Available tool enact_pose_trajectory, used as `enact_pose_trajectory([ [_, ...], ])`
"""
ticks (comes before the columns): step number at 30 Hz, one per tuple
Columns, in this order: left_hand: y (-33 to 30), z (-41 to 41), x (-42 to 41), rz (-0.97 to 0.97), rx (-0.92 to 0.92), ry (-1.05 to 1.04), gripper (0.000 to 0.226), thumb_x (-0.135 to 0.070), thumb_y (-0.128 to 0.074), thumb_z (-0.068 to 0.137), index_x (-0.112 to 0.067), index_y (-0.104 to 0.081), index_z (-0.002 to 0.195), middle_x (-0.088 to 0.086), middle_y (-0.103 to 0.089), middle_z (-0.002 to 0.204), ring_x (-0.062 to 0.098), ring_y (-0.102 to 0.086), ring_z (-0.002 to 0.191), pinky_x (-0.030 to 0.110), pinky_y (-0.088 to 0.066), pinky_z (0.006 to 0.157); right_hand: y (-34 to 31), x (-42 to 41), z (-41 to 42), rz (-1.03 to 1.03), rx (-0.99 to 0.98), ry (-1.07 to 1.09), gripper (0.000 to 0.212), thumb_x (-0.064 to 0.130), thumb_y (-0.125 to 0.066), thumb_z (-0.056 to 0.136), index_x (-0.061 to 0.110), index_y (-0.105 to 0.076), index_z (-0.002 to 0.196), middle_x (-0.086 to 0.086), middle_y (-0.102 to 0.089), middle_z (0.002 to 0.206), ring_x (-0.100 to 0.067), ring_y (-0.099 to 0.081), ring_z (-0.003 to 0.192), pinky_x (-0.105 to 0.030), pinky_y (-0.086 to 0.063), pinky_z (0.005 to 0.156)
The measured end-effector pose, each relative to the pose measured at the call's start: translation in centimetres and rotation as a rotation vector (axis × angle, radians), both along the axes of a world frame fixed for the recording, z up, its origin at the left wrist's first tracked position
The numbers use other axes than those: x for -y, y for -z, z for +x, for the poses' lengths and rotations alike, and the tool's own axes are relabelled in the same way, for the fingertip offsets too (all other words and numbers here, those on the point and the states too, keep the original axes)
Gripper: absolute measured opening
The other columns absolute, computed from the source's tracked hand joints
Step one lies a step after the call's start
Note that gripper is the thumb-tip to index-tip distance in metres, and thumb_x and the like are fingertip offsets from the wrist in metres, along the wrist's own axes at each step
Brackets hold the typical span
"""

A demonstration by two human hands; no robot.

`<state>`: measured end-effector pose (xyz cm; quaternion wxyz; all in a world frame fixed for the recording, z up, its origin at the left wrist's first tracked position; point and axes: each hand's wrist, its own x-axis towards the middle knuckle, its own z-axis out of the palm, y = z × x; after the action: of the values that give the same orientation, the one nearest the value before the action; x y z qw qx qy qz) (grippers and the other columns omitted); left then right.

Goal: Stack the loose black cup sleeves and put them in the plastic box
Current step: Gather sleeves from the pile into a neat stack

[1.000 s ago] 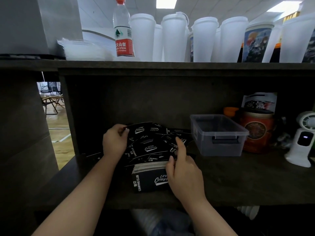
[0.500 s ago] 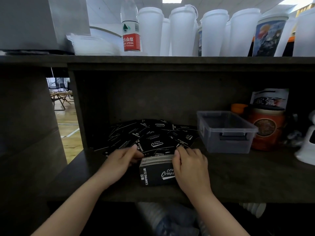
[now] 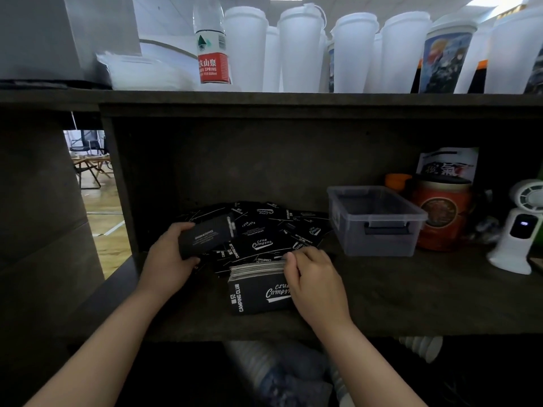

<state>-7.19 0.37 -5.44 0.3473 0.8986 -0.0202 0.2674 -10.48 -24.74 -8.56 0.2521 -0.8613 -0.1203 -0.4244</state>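
Black card everywhere on the dark shelf (image 3: 411, 295): loose cup sleeves (image 3: 264, 227) scattered in a heap toward the back, printed "Camping Club" in white. In front of the heap, a neat stack of sleeves (image 3: 255, 289) standing on edge, pale edges on top, logo face toward the camera. Left hand (image 3: 169, 257) at the heap's left side, fingers and thumb curled round a single sleeve (image 3: 205, 236), held tilted just above the pile. Right hand (image 3: 316, 280) on the stack's right end, fingers bent over its top edge, gripping it. Clear plastic box (image 3: 373, 221) to the right of the heap, just beside it, nothing visible inside. Further right, a red canister (image 3: 440, 218) and a small white fan (image 3: 517, 227). On the upper shelf, a water bottle (image 3: 211, 45) with a red label and a row of white cups (image 3: 296, 51).
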Motion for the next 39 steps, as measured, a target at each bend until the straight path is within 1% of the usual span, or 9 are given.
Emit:
enact_pose_trajectory([
  [3, -1.1, -1.5, 1.1, -0.061, -0.001, 0.16, 0.034, -0.006, -0.064, 0.089, -0.036, -0.062, 0.105, -0.019, -0.062, 0.108, -0.003, -0.054, 0.103, 0.02, -0.04, 0.09, -0.5, 0.0, -0.6, 0.012, -0.056, -0.031, 0.043, 0.037, -0.03, 0.096, 0.02, -0.056, 0.127, 0.0, -0.062, 0.112, -0.017, -0.056, 0.102, -0.027, -0.05, 0.069],
  [7, -1.1, -3.7, 3.6, -0.374, -0.072, 0.359, 0.029, -0.009, -0.049, 0.098, -0.028, -0.071, 0.099, -0.008, -0.071, 0.101, 0.011, -0.065, 0.099, 0.03, -0.048, 0.09, -0.9, 0.0, -1.0, 0.063, -0.108, -0.084, 0.046, 0.032, -0.037, 0.099, 0.02, -0.038, 0.143, 0.002, -0.049, 0.137, -0.012, -0.048, 0.122, -0.02, -0.044, 0.088],
  [12, 0.3, -5.6, 8.3, -0.501, -0.22, 0.376, 0.031, -0.029, -0.041, 0.102, -0.023, -0.071, 0.097, -0.006, -0.072, 0.095, 0.007, -0.066, 0.093, 0.012, -0.047, 0.078, -0.1, -0.1, -0.1, -0.032, -0.098, -0.003, 0.05, 0.039, -0.022, 0.096, 0.016, -0.064, 0.111, -0.001, -0.064, 0.109, -0.019, -0.056, 0.1, -0.026, -0.045, 0.076],
  [17, 1.5, -5.7, 11.6, -0.813, -0.014, 0.128, 0.016, -0.025, -0.052, 0.098, -0.026, -0.068, 0.095, -0.003, -0.069, 0.093, 0.019, -0.065, 0.093, 0.043, -0.053, 0.088, -0.1, 0.0, -0.4, -0.038, -0.036, 0.003, 0.046, 0.035, -0.027, 0.097, 0.014, -0.063, 0.078, 0.001, -0.059, 0.071, -0.018, -0.052, 0.073, -0.027, -0.038, 0.058],
  [24, 0.3, -6.2, 10.7, -0.811, 0.263, 0.003, 0.026, -0.017, -0.044, 0.101, -0.03, -0.066, 0.101, -0.002, -0.067, 0.081, 0.012, -0.064, 0.081, 0.034, -0.05, 0.077, -0.4, -2.7, -2.7, 0.069, 0.069, -0.039, 0.037, 0.03, -0.035, 0.098, 0.016, -0.064, 0.079, 0.004, -0.062, 0.072, -0.014, -0.052, 0.072, -0.027, -0.044, 0.063],
  [31, 0.6, -6.8, 6.5, -0.858, -0.039, 0.131, 0.024, -0.014, -0.044, 0.099, -0.024, -0.058, 0.116, -0.001, -0.071, 0.1, 0.007, -0.063, 0.091, 0.021, -0.043, 0.07, -0.7, -6.2, -3.7, 0.333, -0.208, -0.218, 0.019, 0.031, -0.052, 0.092, 0.029, -0.069, 0.099, 0.015, -0.065, 0.097, -0.003, -0.051, 0.098, -0.007, -0.036, 0.079],
  [35, 0.8, -6.6, 6.4, -0.84, -0.029, 0.11, 0.028, -0.01, -0.042, 0.099, -0.023, -0.064, 0.108, 0.007, -0.068, 0.092, 0.022, -0.064, 0.084, 0.033, -0.05, 0.07, -2.5, -4.1, -2.0, 0.728, -0.416, -0.495, 0.016, 0.012, -0.062, 0.092, 0.027, -0.067, 0.094, 0.008, -0.068, 0.091, 0.002, -0.06, 0.085, -0.016, -0.044, 0.082],
  [37, 1.2, -6.3, 6.2, -0.819, -0.03, 0.101, 0.031, -0.01, -0.04, 0.098, -0.026, -0.066, 0.104, 0.007, -0.068, 0.091, 0.022, -0.063, 0.085, 0.036, -0.051, 0.072, -3.0, -0.5, 0.1, 0.609, -0.461, -0.443, 0.022, 0.007, -0.054, 0.095, 0.023, -0.065, 0.105, 0.0, -0.068, 0.102, -0.003, -0.06, 0.092, -0.021, -0.046, 0.086],
  [39, 1.5, -6.0, 6.2, -0.8, -0.02, 0.085, 0.033, -0.009, -0.039, 0.096, -0.027, -0.066, 0.1, 0.006, -0.068, 0.093, 0.023, -0.063, 0.088, 0.04, -0.051, 0.078, -3.0, 3.9, 2.3, 0.107, -0.558, -0.246, 0.036, 0.009, -0.054, 0.096, 0.026, -0.057, 0.127, -0.002, -0.059, 0.125, -0.01, -0.053, 0.117, -0.024, -0.041, 0.101],
])
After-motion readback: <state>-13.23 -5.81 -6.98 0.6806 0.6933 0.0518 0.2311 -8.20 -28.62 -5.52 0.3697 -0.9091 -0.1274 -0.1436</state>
